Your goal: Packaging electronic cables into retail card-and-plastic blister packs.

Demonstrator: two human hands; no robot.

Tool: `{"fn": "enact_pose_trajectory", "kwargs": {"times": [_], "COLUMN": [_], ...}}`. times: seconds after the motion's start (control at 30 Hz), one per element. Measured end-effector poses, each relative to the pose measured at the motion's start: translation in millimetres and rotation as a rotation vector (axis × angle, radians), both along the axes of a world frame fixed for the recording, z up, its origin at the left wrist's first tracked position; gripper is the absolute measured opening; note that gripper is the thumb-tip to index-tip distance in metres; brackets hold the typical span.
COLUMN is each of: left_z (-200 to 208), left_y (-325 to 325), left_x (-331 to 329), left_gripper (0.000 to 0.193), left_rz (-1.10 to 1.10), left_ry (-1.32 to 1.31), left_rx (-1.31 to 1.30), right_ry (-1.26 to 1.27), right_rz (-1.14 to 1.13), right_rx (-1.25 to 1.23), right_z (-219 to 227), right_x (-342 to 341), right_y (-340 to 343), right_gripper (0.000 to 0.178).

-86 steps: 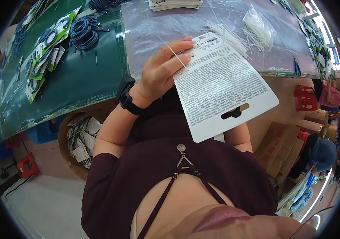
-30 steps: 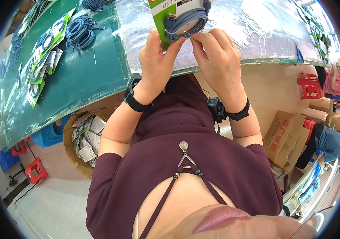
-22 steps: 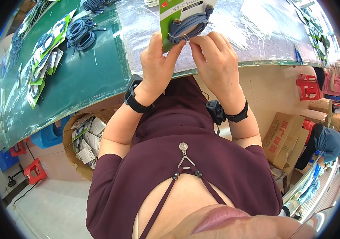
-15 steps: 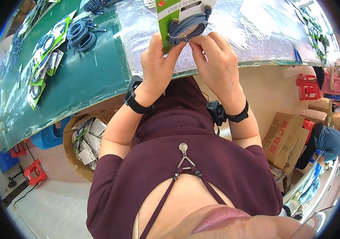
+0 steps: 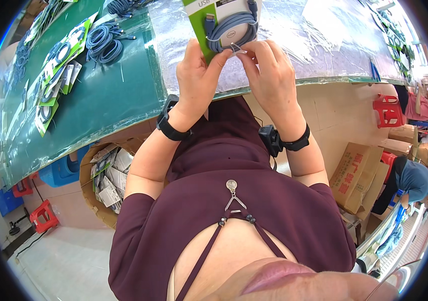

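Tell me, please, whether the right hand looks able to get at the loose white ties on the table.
Probably yes: nothing visible blocks the way from the right hand to the white ties, though it is occupied at the green-and-white card.

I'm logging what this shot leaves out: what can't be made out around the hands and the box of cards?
All in the head view:
- Green-and-white card: top cut off by the upper edge; back faces away.
- White tie: too small to tell whether it is fastened; fingertips crowd it.
- Left hand: some fingertips hidden behind the card.
- Cardboard box: lower contents hidden by those on top.
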State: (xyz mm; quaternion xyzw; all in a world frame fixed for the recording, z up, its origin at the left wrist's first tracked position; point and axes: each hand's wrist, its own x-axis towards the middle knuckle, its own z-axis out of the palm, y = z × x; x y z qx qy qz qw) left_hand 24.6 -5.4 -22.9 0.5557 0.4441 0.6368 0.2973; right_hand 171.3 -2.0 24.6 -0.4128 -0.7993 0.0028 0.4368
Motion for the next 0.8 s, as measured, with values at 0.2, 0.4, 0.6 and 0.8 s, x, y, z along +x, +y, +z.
{"fn": "enact_pose_trajectory", "kwargs": {"times": [0.2,0.4,0.6,0.8], "left_z": [0.3,-2.0,27.0,27.1], "left_y": [-1.4,-1.4,-8.5,-13.0], "left_x": [3.8,-3.3,0.7,0.0], "left_gripper": [0.025,0.027,0.035,0.039], "left_rz": [0.016,-0.168,-0.455,-0.503], "left_ry": [0.097,-0.278,-0.648,-0.677], "left_rx": [0.06,-0.101,-0.274,-0.374], "right_ry": [-0.051,0.106,0.623,0.542], "right_rz": [-0.023,0.029,0.473,0.431], "right_rx": [0.14,-0.061,-0.552,-0.38], "right_z": [-2.6,-3.6,-44.1,-56.2], "right_x": [-2.3,19.7,38.2,17.0], "right_y": [5.0,16.1,42.1,40.2], "right_gripper": [0.01,0.009,0.019,0.033]}}
